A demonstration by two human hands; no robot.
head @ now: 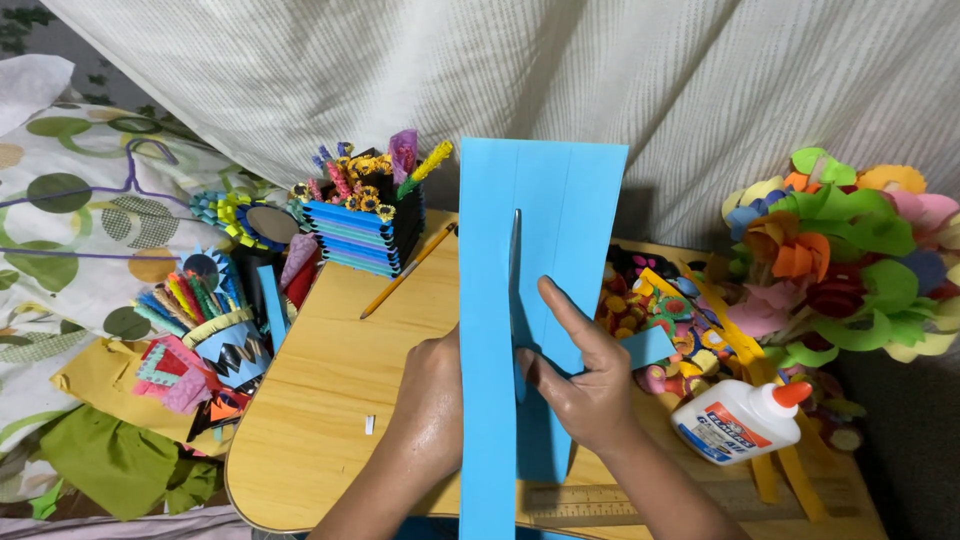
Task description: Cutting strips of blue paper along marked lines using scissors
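A long blue paper sheet [560, 200] stands upright over a small wooden table [330, 400]. My left hand [432, 400] holds the sheet's left edge from behind, mostly hidden by the paper. My right hand [580, 380] works scissors [516, 250] whose grey blades point up along a pencil line in the sheet; the handles are hidden in my grip. A narrow blue strip hangs partly cut beside my right fingers.
A yellow pencil [405, 272] lies on the table by a blue stick-built holder [365, 225] full of paper flowers. A white glue bottle [738, 422] with orange cap lies at right, a wooden ruler [650, 500] near the front edge, paper crafts at both sides.
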